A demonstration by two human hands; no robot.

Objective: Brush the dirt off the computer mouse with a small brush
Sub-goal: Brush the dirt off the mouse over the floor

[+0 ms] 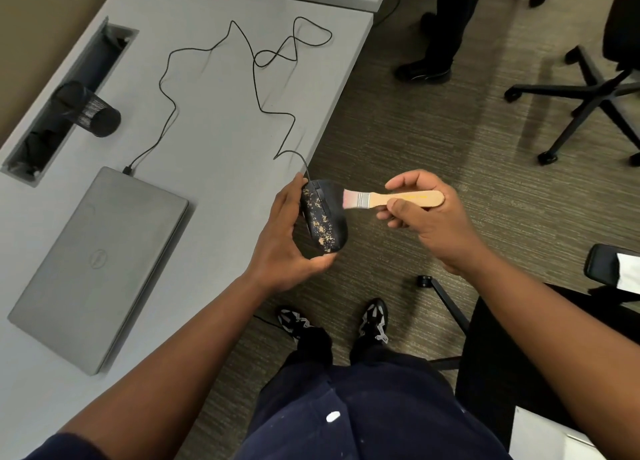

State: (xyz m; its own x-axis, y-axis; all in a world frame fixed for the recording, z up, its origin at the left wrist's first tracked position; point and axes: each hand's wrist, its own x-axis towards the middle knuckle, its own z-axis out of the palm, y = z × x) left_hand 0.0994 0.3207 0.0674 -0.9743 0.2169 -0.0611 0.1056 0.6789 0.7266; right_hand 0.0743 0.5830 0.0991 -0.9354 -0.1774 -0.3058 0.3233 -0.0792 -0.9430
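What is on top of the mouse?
Tan dirt specks are stuck on the black mouse, mostly along its left side. The brush bristles reach its upper right part. The left hand covers its left edge and underside, so those cannot be seen.

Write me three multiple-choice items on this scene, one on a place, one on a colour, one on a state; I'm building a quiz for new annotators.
1. Where is the computer mouse?
A. in the left hand
B. on the laptop
C. on the floor

2. What colour is the handle of the brush?
A. black
B. pale wood
C. red

3. How is the laptop?
A. open
B. closed, cable plugged in
C. closed, nothing plugged in

Answers: 1 A, the fingers curl round the mouse beyond the desk edge. 2 B, the handle in the right hand is light wood. 3 B, the lid lies flat, with a plug at its far edge.
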